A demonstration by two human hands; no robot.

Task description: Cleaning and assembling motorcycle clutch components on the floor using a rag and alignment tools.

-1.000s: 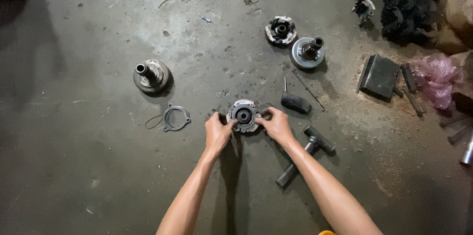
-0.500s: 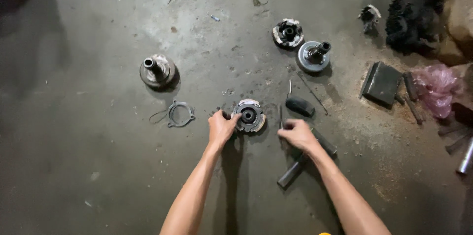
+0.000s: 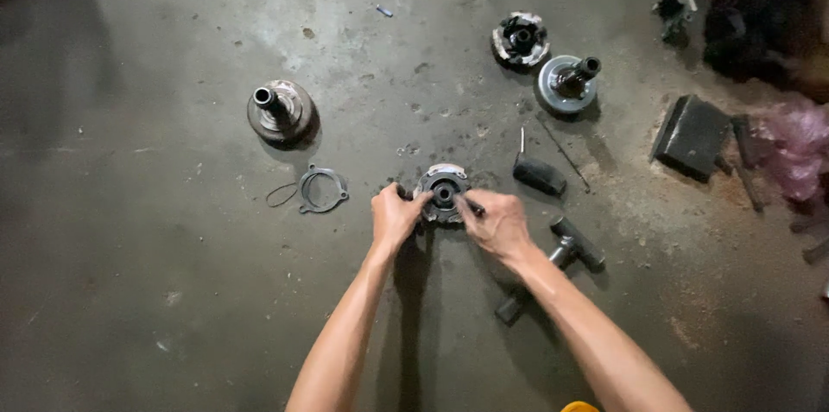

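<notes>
On the concrete floor (image 3: 173, 291), the left hand (image 3: 395, 218) is gripping the round metal hub (image 3: 443, 193) to steady it, while the right hand (image 3: 496, 224) is pinching a thin tool (image 3: 471, 204) at its centre.

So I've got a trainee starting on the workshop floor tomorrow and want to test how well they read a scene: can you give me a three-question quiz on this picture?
1. True or false: both hands touch the round metal part.
2. Which lies nearest the right hand? A) T-shaped wrench B) flat ring gasket C) pink plastic bag
3. Fill in: the hub with an upright shaft stands to the ____ of the left hand, farther up the floor.

Key: 1 true; 2 A; 3 left.
</notes>
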